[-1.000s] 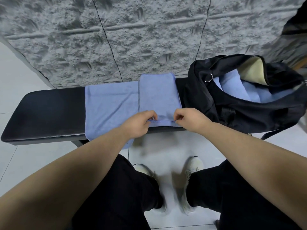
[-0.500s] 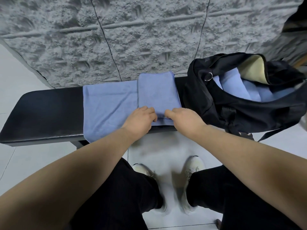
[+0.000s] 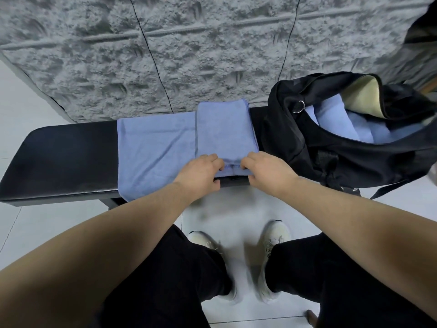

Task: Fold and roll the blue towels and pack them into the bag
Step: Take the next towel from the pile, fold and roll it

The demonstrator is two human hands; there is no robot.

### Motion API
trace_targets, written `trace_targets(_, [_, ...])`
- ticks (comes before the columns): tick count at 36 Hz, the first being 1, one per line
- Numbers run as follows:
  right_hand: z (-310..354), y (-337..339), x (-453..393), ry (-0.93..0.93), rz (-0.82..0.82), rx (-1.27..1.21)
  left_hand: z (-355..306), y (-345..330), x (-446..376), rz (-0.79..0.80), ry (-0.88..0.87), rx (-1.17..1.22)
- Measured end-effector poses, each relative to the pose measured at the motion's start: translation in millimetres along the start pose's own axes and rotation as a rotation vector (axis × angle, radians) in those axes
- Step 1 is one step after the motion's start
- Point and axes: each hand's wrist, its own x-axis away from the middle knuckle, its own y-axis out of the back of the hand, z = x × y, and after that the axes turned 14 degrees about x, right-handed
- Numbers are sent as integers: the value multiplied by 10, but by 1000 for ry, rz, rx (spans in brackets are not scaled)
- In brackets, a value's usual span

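So from the head camera we're looking down at a black padded surface (image 3: 59,157) that sits against a rough grey wall (image 3: 189,55), with a blue towel (image 3: 156,152) spread flat across it and a narrower folded towel (image 3: 225,131) lying on its right part, long side running away from us. Both our hands are on the near end of that folded strip: the left hand (image 3: 201,172) has its fingers (image 3: 216,162) curled over the hem with the thumb tucked under the edge, and the right hand (image 3: 266,170) does the same just beside it, fingers bent down onto the cloth and clamped on it. The two hands are close together but not touching, with a bit of stitched hem showing between them. The near end of the strip looks slightly bunched up where we grip it. Just to the right, the black bag (image 3: 343,147) sits on the same surface, touching or nearly touching the folded towel's right edge, we can't quite tell which. Its mouth is open toward us, and inside we can see blue towels already packed (image 3: 335,119) next to a cream lining (image 3: 361,95). A metal ring (image 3: 299,107) hangs at the bag's rim. Down below are our black trousers and white shoes (image 3: 274,256) on the pale tiled floor (image 3: 35,218).
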Motion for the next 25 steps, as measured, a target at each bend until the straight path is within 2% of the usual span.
trace_targets(7, [-7,-29,-74,-17,-2,27,73,36,15,13,47,125])
trace_targets(13, [-32,26,-71,-89,46,-56,56,44,35,18,53,123])
trace_targets(20, [-110,80,8,-77,103,-127,-57,63,53,30,62,99])
trace_targets(25, [-92,113,64,-69,160,-184,-85,65,71,4,142,94])
